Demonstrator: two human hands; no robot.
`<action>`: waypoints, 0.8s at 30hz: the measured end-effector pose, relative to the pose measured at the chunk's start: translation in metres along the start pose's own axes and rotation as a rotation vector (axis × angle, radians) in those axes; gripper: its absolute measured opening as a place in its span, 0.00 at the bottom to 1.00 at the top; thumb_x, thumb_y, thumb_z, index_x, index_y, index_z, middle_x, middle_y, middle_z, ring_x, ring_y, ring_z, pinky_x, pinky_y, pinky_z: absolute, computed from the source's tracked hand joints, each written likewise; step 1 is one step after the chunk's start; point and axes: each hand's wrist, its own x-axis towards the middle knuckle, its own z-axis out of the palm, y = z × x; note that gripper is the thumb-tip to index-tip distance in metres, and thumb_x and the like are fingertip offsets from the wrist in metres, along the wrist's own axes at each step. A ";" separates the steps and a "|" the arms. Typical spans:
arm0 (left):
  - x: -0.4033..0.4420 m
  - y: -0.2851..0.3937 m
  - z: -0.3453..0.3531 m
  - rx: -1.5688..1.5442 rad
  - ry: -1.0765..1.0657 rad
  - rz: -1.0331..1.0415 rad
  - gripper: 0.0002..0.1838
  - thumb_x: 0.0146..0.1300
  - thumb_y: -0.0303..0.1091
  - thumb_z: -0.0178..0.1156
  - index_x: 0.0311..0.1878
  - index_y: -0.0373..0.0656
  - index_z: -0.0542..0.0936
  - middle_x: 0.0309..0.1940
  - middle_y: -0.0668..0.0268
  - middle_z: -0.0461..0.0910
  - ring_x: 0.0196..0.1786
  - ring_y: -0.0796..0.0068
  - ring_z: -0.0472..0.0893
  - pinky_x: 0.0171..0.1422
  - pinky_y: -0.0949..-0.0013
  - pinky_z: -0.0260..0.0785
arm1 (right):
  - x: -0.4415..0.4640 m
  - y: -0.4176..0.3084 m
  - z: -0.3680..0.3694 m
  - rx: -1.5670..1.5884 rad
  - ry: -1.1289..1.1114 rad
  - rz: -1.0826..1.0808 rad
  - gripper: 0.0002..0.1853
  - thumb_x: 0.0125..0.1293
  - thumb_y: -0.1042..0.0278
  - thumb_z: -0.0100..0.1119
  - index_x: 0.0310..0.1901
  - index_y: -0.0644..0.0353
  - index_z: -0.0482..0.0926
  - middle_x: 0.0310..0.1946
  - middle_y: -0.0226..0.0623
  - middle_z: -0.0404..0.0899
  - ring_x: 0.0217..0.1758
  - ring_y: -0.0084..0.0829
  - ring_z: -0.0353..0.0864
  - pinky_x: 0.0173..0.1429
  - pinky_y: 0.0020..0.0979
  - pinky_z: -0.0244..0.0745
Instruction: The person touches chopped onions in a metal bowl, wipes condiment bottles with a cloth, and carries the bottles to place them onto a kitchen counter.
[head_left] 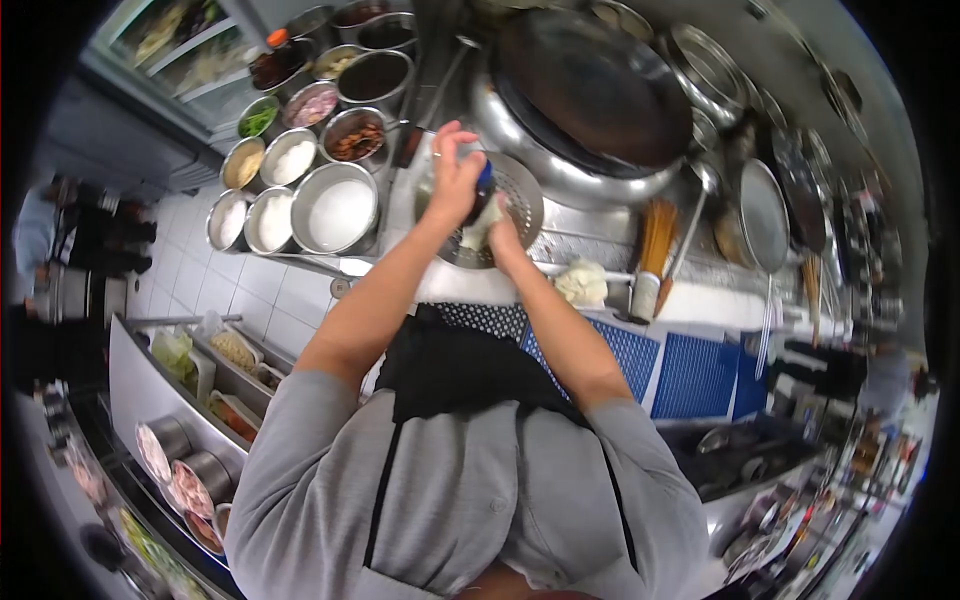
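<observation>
Apparently, the left hand (457, 188) has partly curled fingers round a dark, blue-topped cylindrical container (484, 184) above a round, perforated steel strainer (525, 190); the right hand (506, 240) grips a pale, crumpled cloth-like piece (478, 232) just beside it. Judged: container rigid, possibly slick, best held round its sides; cloth-like piece light, limp.

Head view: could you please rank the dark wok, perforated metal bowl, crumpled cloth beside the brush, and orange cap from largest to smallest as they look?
1. Dark wok
2. Perforated metal bowl
3. Crumpled cloth
4. Orange cap
</observation>
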 end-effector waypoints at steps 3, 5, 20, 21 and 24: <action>0.001 -0.013 0.000 -0.090 0.022 -0.042 0.11 0.63 0.34 0.58 0.45 0.40 0.73 0.59 0.51 0.66 0.63 0.58 0.65 0.71 0.60 0.54 | -0.022 -0.043 0.017 0.119 0.076 -0.051 0.40 0.76 0.31 0.32 0.64 0.65 0.71 0.56 0.36 0.76 0.57 0.27 0.72 0.64 0.30 0.65; -0.001 -0.008 0.000 -0.065 0.027 -0.039 0.10 0.63 0.34 0.59 0.43 0.40 0.74 0.52 0.56 0.67 0.57 0.63 0.68 0.66 0.63 0.59 | -0.009 -0.052 0.019 0.196 -0.027 -0.239 0.40 0.76 0.32 0.31 0.60 0.67 0.73 0.54 0.36 0.76 0.55 0.26 0.70 0.60 0.31 0.66; -0.032 0.040 0.020 0.024 0.181 -0.464 0.16 0.73 0.42 0.53 0.53 0.38 0.73 0.55 0.57 0.66 0.56 0.66 0.71 0.64 0.66 0.63 | -0.030 -0.071 0.008 0.452 -0.105 -0.043 0.33 0.78 0.38 0.32 0.64 0.59 0.72 0.59 0.37 0.77 0.61 0.30 0.75 0.67 0.34 0.67; -0.031 0.031 0.021 -0.059 0.186 -0.442 0.16 0.74 0.41 0.48 0.54 0.39 0.73 0.54 0.59 0.68 0.55 0.66 0.71 0.65 0.66 0.62 | -0.045 -0.085 0.019 0.436 -0.098 -0.083 0.33 0.78 0.38 0.33 0.64 0.59 0.72 0.59 0.36 0.77 0.60 0.29 0.75 0.67 0.33 0.67; -0.021 0.022 0.009 -0.334 0.006 -0.441 0.16 0.74 0.40 0.46 0.55 0.40 0.73 0.53 0.60 0.70 0.56 0.67 0.71 0.66 0.66 0.61 | -0.045 -0.083 0.024 0.241 -0.046 -0.239 0.36 0.77 0.35 0.33 0.58 0.65 0.76 0.53 0.36 0.79 0.55 0.27 0.75 0.62 0.31 0.67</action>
